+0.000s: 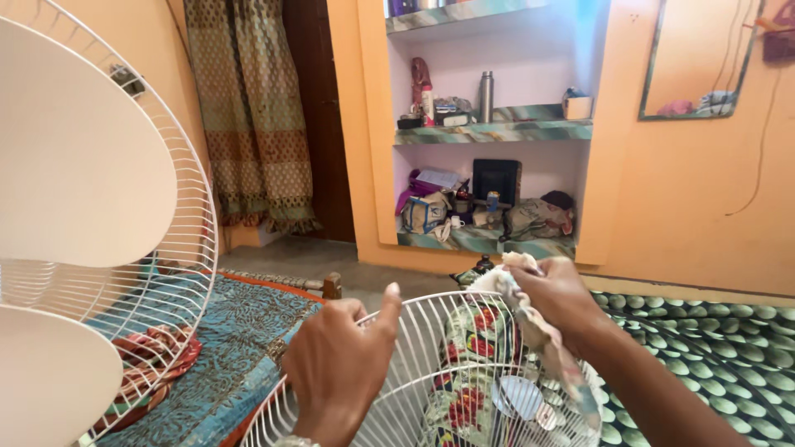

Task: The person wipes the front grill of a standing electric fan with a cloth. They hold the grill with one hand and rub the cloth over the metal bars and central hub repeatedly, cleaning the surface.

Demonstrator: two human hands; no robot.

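My left hand (338,364) grips the rim of a loose white wire fan guard (414,389), held up in front of me, thumb raised. A crumpled light cloth (530,310) is bunched in my right hand (556,291) and pressed on the guard's upper right rim; its tail hangs down over the wires. At the left stands the fan itself, with white blades (79,157) and a rear wire cage (186,248).
A floral cushion (464,364) lies behind the guard's wires. A blue patterned bedcover (240,331) is on the left, a green dotted mattress (720,356) on the right. Wall shelves (489,132) hold a bottle, bags and clutter. A curtain (248,108) hangs by a dark doorway.
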